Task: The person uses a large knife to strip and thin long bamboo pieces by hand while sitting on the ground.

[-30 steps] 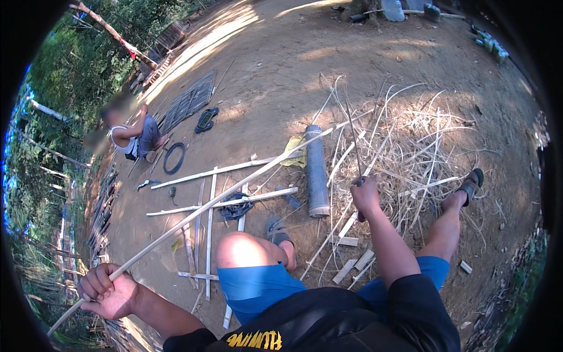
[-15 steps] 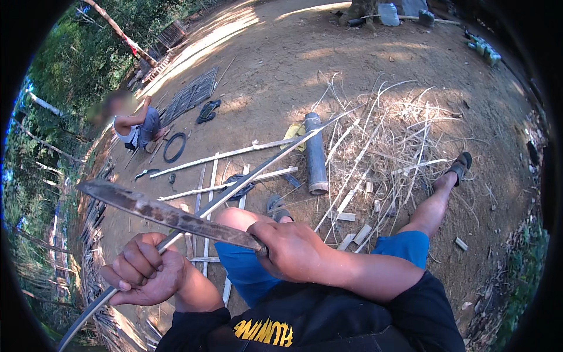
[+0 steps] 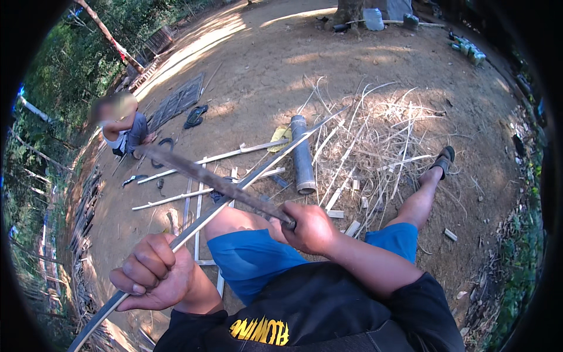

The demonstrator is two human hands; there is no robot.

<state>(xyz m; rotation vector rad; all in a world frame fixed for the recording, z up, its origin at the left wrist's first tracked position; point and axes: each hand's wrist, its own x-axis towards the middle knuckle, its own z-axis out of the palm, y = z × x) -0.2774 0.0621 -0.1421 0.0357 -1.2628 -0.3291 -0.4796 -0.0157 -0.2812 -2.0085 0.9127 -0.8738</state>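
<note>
My left hand (image 3: 155, 273) is wrapped round a long split bamboo strip (image 3: 199, 225), dark on one face and pale along the other edge. The strip slants from the lower left up toward the shavings. In my right hand (image 3: 314, 229) is the handle of a machete (image 3: 196, 170), its broad blade pointing up and left. The blade crosses the strip beyond my left fist; whether it bites into the strip I cannot make out.
A thick dark bamboo tube (image 3: 302, 155) lies ahead, beside a heap of pale shavings (image 3: 375, 146). Bamboo slats (image 3: 205, 160) form a loose grid at left. Farther off, a person (image 3: 123, 126) crouches near a slatted panel (image 3: 176, 102) and sandals (image 3: 195, 116).
My right hand and the machete have moved forward along the strip, away from my left fist, and the blade has turned more edge-on. My left hand keeps its hold on the strip.
</note>
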